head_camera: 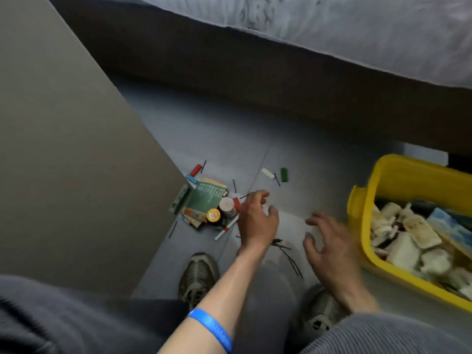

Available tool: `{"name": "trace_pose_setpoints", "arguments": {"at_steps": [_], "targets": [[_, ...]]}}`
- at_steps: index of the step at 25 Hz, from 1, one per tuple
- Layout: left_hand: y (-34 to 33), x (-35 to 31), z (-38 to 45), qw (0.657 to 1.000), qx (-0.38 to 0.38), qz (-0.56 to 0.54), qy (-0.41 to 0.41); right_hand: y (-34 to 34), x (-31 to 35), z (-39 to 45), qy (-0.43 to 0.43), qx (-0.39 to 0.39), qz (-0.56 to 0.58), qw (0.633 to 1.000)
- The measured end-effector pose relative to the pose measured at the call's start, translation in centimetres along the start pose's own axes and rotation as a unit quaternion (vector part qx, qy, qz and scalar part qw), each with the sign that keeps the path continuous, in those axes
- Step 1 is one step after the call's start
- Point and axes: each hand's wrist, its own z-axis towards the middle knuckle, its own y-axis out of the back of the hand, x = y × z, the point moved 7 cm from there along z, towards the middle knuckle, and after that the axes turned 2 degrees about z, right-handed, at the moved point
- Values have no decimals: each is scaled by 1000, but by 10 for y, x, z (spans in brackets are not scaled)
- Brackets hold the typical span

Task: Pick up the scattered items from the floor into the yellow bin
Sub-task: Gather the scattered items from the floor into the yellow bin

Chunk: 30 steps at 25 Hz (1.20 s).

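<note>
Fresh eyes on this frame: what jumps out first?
The bright yellow plastic bin at the right edge, already packed with pale items, grabs attention first. Next, the cluttered pile by the grey cabinet: a green printed card, a yellow-lidded dark jar and a white marker with red band. Both hands hover over the grey floor, the left hand beside the pile and the right hand blurred near the bin.
</note>
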Motion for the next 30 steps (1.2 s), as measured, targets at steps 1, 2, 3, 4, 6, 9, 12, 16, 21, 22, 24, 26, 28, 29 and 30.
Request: {"name": "trace_pose_setpoints", "arguments": {"at_steps": [1, 2, 3, 4, 6, 9, 12, 16, 21, 22, 24, 26, 28, 29, 30], "targets": [[24, 22, 7, 996, -47, 72, -2, -23, 12, 3, 17, 38, 4, 999], [44, 46, 14, 986, -72, 149, 13, -45, 23, 9, 38, 74, 3, 996], [59, 73, 22, 973, -71, 214, 53, -68, 32, 16, 59, 108, 0, 992], [67, 103, 27, 960, -50, 252, 108, -91, 38, 24, 79, 136, -10, 988], [68, 144, 33, 964, -2, 218, 155, -136, 49, 42, 115, 184, -44, 975], [51, 163, 37, 995, 8, 73, 65, -203, 60, 67, 174, 252, -97, 947], [43, 164, 37, 999, 3, -10, 53, -238, 59, 87, 196, 307, -135, 922], [43, 147, 37, 997, -25, -49, 54, -189, 52, 92, 104, 219, -3, 970], [-1, 7, 14, 988, 30, -129, -82, -5, -4, 30, -43, -145, 228, 962], [-17, -30, 4, 981, 63, -136, -122, 29, -16, 14, -48, -212, 240, 946], [-54, -99, -23, 961, 121, -156, -195, 91, -42, -19, -66, -314, 228, 919], [-96, -143, -47, 943, 199, -162, -211, 134, -68, -41, -89, -345, 182, 916], [-133, -162, -65, 935, 273, -88, -208, 151, -88, -41, -112, -277, 99, 949], [-142, -158, -70, 936, 285, -50, -200, 149, -93, -39, -119, -229, 60, 964], [-142, -152, -71, 941, 279, -40, -189, 144, -94, -38, -113, -195, 36, 973]]}}
